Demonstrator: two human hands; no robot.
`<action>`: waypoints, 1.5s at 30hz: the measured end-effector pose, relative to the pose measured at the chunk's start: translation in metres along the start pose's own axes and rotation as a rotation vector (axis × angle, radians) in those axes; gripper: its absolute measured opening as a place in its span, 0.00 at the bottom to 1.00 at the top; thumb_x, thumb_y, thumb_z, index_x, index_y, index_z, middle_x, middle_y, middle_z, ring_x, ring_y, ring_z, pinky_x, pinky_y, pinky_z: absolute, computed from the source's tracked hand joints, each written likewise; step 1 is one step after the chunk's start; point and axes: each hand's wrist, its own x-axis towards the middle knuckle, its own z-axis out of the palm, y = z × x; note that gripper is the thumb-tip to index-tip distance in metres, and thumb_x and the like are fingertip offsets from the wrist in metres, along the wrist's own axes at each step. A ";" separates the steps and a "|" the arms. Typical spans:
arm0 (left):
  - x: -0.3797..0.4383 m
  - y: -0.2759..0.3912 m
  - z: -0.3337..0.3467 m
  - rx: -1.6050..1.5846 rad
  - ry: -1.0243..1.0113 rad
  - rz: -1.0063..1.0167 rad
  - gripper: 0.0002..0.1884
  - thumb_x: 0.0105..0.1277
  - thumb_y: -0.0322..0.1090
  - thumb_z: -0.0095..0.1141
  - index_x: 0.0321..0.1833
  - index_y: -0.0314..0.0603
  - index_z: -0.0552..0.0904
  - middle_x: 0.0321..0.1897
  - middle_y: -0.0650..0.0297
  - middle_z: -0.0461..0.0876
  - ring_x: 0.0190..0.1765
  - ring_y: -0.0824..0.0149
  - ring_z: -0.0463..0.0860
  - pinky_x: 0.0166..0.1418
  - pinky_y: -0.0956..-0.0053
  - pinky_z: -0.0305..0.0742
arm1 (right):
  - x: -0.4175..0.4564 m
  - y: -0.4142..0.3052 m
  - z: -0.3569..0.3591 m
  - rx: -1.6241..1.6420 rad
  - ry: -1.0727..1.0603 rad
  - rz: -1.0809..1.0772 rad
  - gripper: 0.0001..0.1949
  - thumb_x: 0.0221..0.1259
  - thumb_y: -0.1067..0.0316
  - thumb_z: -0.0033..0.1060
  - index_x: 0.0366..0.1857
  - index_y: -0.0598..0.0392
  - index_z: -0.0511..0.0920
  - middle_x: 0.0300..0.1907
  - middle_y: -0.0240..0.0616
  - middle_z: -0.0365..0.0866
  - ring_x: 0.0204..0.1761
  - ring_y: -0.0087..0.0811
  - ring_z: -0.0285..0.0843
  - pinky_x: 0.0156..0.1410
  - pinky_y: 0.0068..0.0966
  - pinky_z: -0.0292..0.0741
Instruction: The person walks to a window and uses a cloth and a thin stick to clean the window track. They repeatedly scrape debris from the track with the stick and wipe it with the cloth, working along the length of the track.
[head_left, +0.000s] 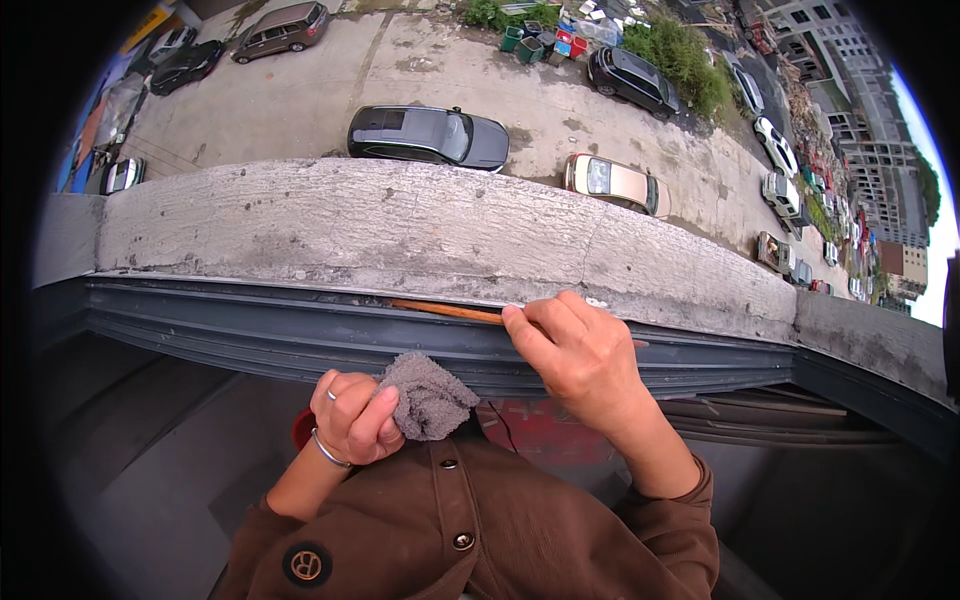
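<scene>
My right hand (581, 360) grips a thin wooden stick (450, 310), its far end pointing left. The stick lies along the outer channel of a dark grey metal window frame (247, 319), and its left tip reaches the groove where the frame meets the ledge. A short bit of it pokes out behind my hand. In my left hand (356, 420) is a bunched grey terry cloth (427, 397), held just inside the frame, in front of my body. A ring and a bracelet are on that hand and wrist.
Beyond the frame runs a rough, stained concrete ledge (360, 225), dropping off to a paved lot far below. Parked cars (427, 139) and waste bins (529, 49) stand down there. Something red (540, 431) lies on the indoor side, partly hidden by my body.
</scene>
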 end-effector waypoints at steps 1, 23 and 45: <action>-0.001 0.000 -0.001 0.002 0.005 0.000 0.12 0.74 0.33 0.49 0.55 0.37 0.76 0.37 0.59 0.75 0.28 0.63 0.77 0.28 0.69 0.65 | -0.003 0.003 -0.008 -0.011 -0.017 -0.002 0.13 0.51 0.75 0.63 0.43 0.56 0.81 0.34 0.32 0.76 0.35 0.31 0.76 0.33 0.27 0.76; -0.006 -0.048 -0.102 0.211 0.190 -0.090 0.08 0.69 0.26 0.52 0.47 0.32 0.80 0.30 0.56 0.79 0.26 0.58 0.78 0.31 0.65 0.76 | -0.033 -0.010 -0.053 -0.181 0.062 0.149 0.14 0.48 0.80 0.64 0.39 0.53 0.85 0.30 0.34 0.81 0.31 0.36 0.79 0.33 0.31 0.75; -0.037 -0.092 -0.116 0.241 0.167 -0.152 0.10 0.73 0.28 0.47 0.50 0.32 0.78 0.34 0.56 0.78 0.27 0.58 0.78 0.32 0.64 0.74 | -0.019 -0.016 -0.059 -0.162 -0.076 0.223 0.11 0.47 0.81 0.70 0.37 0.56 0.86 0.29 0.37 0.81 0.29 0.36 0.79 0.32 0.30 0.73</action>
